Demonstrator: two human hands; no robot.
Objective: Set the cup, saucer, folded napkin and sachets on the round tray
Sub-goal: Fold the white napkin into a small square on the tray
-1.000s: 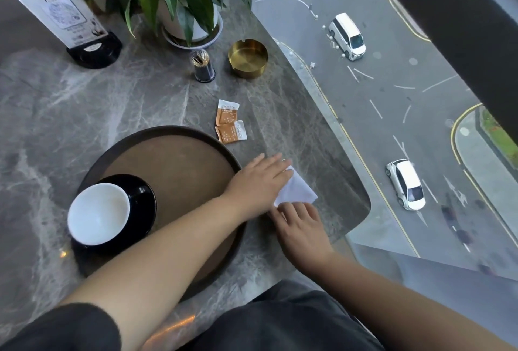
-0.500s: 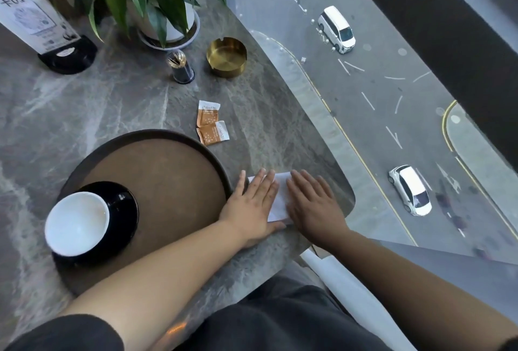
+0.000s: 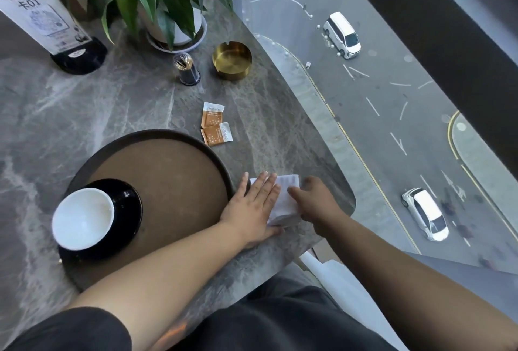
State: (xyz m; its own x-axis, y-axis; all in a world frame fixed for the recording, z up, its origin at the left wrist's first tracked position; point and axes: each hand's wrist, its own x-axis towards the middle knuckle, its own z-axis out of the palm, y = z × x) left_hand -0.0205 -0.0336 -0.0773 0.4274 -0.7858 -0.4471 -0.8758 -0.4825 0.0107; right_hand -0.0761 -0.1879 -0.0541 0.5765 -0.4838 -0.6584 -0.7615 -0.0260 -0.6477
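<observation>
A white cup (image 3: pixel 83 218) sits on a black saucer (image 3: pixel 127 207) at the left of the round brown tray (image 3: pixel 173 179). Right of the tray, a white napkin (image 3: pixel 286 199) lies on the marble table. My left hand (image 3: pixel 253 207) lies flat with spread fingers on the napkin's left part. My right hand (image 3: pixel 315 202) has its fingers curled on the napkin's right edge, which looks slightly lifted at the near side. Two orange sachets (image 3: pixel 215 127) lie on the table beyond the tray.
At the back stand a potted plant (image 3: pixel 157 0), a brass ashtray (image 3: pixel 232 60), a toothpick holder (image 3: pixel 187 70) and a table sign (image 3: pixel 42 14). The table's rounded edge (image 3: pixel 330 165) runs close to the right of the napkin, by a window over a street.
My right hand has gone from flat on the napkin to curled at its right edge. My left hand stays pressed on the napkin. The camera view shifted slightly.
</observation>
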